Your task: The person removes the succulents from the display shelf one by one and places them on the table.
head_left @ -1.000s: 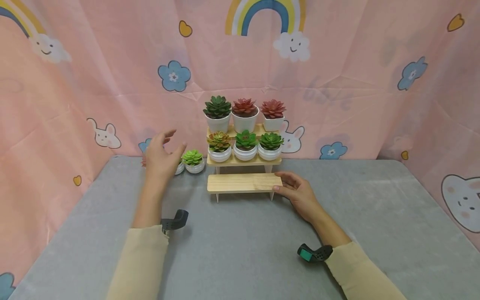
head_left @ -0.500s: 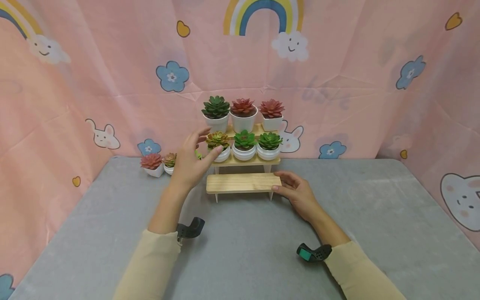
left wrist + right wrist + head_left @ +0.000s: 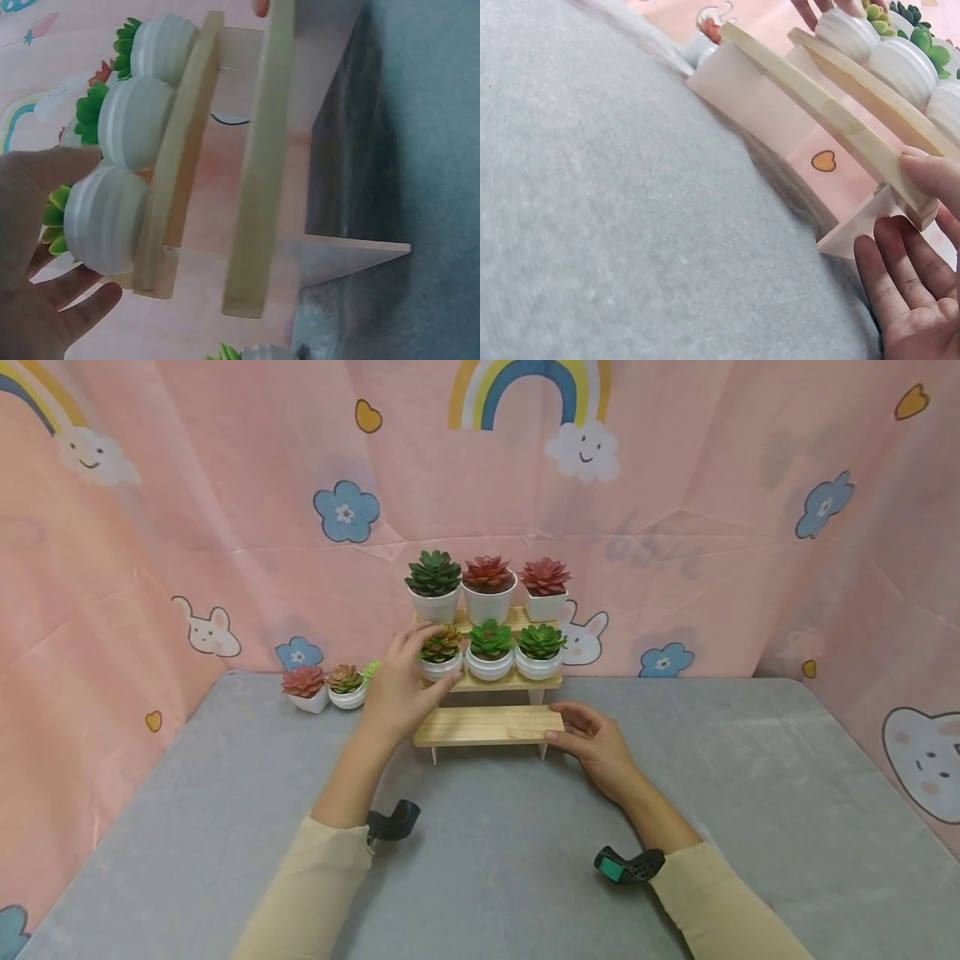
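Note:
A tiered wooden plant stand [image 3: 487, 725] stands on the grey table, its lowest board bare. My left hand [image 3: 401, 689] is at the left end of the middle board, thumb and fingers around a yellow-green potted succulent [image 3: 440, 668]. In the left wrist view, the thumb lies at one side of its white ribbed pot [image 3: 109, 221] and the fingers at the other. My right hand [image 3: 596, 747] grips the right end of the lowest board, thumb on top and fingers below. Two green potted succulents [image 3: 491, 662] share the middle board.
On the top board stand a dark green succulent [image 3: 433, 585] and two red ones [image 3: 489, 589]. Left of the stand, a pink succulent [image 3: 304, 687], an orange-tinted one [image 3: 347, 685] and a partly hidden light green one [image 3: 371, 671] sit on the table. A pink curtain hangs behind.
My left hand has moved right, from beside the pots on the table to the yellow-green succulent on the middle board. My right hand has stayed on the lowest board.

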`<act>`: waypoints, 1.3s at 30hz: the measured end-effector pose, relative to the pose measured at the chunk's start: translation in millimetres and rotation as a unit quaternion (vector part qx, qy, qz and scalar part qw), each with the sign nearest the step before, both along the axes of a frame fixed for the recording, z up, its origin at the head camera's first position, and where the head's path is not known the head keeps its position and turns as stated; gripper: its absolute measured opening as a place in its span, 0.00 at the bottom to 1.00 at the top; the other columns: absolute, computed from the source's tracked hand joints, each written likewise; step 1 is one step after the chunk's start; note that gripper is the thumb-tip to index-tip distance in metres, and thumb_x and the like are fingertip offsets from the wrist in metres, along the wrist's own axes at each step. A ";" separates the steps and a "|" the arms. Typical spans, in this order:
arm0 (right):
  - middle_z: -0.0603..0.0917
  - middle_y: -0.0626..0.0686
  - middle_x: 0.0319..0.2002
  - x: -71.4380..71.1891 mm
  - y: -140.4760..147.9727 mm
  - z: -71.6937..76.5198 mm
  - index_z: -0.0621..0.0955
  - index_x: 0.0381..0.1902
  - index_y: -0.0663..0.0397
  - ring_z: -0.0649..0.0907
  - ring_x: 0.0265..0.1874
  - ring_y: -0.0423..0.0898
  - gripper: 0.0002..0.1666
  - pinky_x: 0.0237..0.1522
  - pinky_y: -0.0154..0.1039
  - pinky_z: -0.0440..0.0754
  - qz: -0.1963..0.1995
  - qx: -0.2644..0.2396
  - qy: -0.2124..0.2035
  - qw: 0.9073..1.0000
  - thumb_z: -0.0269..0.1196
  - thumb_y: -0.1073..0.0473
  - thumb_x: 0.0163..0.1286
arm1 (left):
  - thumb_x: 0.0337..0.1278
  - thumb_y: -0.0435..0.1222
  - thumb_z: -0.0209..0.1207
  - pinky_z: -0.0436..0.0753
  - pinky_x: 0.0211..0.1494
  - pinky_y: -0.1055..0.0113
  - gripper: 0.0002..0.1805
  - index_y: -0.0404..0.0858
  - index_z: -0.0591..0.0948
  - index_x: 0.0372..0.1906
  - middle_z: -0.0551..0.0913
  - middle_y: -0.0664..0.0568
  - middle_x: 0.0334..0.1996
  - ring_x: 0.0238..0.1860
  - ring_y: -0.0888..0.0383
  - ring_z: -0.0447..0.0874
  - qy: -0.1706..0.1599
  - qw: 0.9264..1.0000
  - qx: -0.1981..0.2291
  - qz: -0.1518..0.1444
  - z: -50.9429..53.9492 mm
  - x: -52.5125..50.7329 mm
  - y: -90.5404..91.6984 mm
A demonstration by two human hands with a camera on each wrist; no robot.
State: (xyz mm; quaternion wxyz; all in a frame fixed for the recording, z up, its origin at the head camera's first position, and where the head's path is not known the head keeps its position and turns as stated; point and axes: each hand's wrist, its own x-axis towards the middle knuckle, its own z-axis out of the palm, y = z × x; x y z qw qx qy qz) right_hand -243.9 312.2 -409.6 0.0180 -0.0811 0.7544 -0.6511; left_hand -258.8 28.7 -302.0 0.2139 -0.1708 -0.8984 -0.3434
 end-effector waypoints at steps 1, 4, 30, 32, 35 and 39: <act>0.75 0.65 0.67 0.0 0.0 0.1 0.73 0.67 0.63 0.82 0.51 0.32 0.32 0.50 0.23 0.80 -0.001 0.001 0.000 1.000 0.68 0.60 0.68 | 0.56 0.41 0.72 0.78 0.68 0.48 0.36 0.46 0.72 0.70 0.71 0.47 0.71 0.70 0.46 0.73 0.003 1.000 -0.003 0.002 -1.0 -0.2 0.2; 0.75 0.65 0.68 0.0 0.1 0.3 0.73 0.67 0.62 0.81 0.52 0.33 0.32 0.50 0.22 0.80 -0.001 0.002 0.000 1.000 0.69 0.60 0.68 | 0.56 0.39 0.72 0.78 0.68 0.48 0.36 0.45 0.72 0.70 0.71 0.46 0.71 0.71 0.46 0.72 0.016 1.000 -0.011 0.007 -2.9 -0.2 1.0; 0.74 0.66 0.68 -1.1 0.9 -1.7 0.72 0.67 0.64 0.81 0.51 0.30 0.32 0.50 0.23 0.81 0.007 -0.003 0.008 1.000 0.67 0.61 0.69 | 0.57 0.37 0.70 0.79 0.66 0.48 0.34 0.48 0.73 0.69 0.74 0.47 0.69 0.69 0.47 0.75 0.033 0.999 0.012 0.031 -8.8 1.3 6.8; 0.74 0.66 0.68 -1.1 0.9 -1.5 0.72 0.67 0.64 0.81 0.51 0.30 0.31 0.50 0.23 0.81 0.007 -0.005 0.009 1.000 0.67 0.61 0.69 | 0.57 0.37 0.70 0.80 0.66 0.48 0.34 0.48 0.73 0.69 0.74 0.47 0.68 0.68 0.47 0.75 0.033 0.999 0.014 0.032 -9.6 0.9 7.0; 0.75 0.67 0.67 -1.0 0.7 -1.3 0.72 0.67 0.65 0.82 0.50 0.31 0.31 0.49 0.23 0.81 0.009 -0.010 0.008 1.000 0.67 0.61 0.69 | 0.58 0.37 0.70 0.80 0.65 0.48 0.34 0.48 0.73 0.69 0.74 0.47 0.68 0.68 0.47 0.76 0.033 0.999 0.016 0.033 -10.9 0.0 6.9; 0.75 0.67 0.66 -0.3 0.6 -1.0 0.72 0.67 0.66 0.82 0.50 0.31 0.31 0.49 0.24 0.82 0.010 -0.013 0.009 1.000 0.67 0.62 0.69 | 0.57 0.37 0.71 0.80 0.65 0.47 0.34 0.48 0.72 0.69 0.74 0.46 0.67 0.66 0.46 0.77 0.034 0.999 0.020 0.033 -13.3 -1.1 6.4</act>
